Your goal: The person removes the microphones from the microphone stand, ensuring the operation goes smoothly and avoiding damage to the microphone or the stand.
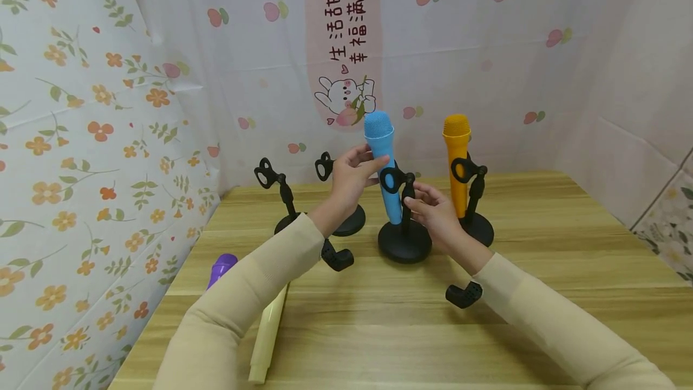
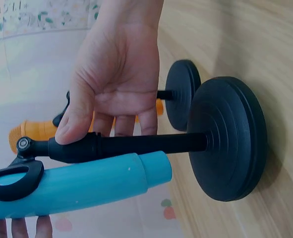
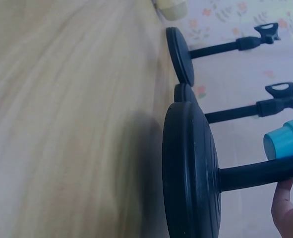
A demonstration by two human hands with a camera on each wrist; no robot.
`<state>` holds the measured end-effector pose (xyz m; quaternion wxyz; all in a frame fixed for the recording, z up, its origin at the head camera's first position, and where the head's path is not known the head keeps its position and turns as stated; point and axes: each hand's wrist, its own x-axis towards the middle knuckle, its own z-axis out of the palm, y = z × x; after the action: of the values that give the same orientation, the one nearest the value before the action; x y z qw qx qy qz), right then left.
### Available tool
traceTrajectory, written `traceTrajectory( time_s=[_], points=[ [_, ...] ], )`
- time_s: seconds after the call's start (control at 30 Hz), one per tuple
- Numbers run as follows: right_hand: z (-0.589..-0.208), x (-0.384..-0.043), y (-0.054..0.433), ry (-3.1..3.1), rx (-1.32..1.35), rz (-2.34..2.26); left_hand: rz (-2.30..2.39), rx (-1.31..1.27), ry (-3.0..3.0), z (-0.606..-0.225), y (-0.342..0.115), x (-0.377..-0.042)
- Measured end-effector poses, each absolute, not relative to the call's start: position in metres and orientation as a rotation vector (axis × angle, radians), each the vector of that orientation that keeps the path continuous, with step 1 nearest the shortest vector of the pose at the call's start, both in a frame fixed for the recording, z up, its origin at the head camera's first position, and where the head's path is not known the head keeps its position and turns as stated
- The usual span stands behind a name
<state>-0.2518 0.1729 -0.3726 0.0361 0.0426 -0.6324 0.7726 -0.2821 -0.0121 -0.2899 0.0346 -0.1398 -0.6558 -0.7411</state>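
My left hand (image 1: 348,180) grips a blue microphone (image 1: 382,148) by its upper body, thumb on the near side. The microphone slants slightly, head upward, against the clip of a black desk stand (image 1: 405,244). My right hand (image 1: 437,216) holds that stand's post between thumb and fingers. In the left wrist view the oval clip (image 2: 29,186) overlaps the blue body; I cannot tell whether it is fully seated. Left fingertips (image 2: 20,229) show beyond the microphone there. The right wrist view catches the microphone's bottom end (image 3: 285,144) beside the post, with right-hand fingers (image 3: 285,213) below.
An orange microphone (image 1: 459,188) stands in another desk stand (image 1: 479,230) to the right. Two stands without microphones, a left one (image 1: 287,197) and a nearer one (image 1: 352,221), are left of centre. A purple microphone (image 1: 223,265) and a cream microphone (image 1: 267,336) lie front left.
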Motion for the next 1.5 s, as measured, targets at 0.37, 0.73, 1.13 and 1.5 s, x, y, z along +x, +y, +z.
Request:
traceTrajectory(
  time_s=[0.37,0.73,1.13,1.5],
  points=[
    [-0.372,-0.230,0.178,-1.914,0.165,2.420,-2.266,-0.408,-2.015,-0.291,-0.011,-0.260],
    [-0.375,-0.215,0.178,-1.905,0.139,2.455,-2.269,-0.426,-1.983,-0.298,-0.011,-0.243],
    [-0.382,-0.204,0.179,-1.898,0.130,2.463,-2.268,-0.409,-1.984,-0.306,-0.009,-0.232],
    [-0.387,-0.201,0.179,-1.898,0.106,2.474,-2.263,-0.399,-1.993,-0.307,-0.009,-0.225]
  ],
)
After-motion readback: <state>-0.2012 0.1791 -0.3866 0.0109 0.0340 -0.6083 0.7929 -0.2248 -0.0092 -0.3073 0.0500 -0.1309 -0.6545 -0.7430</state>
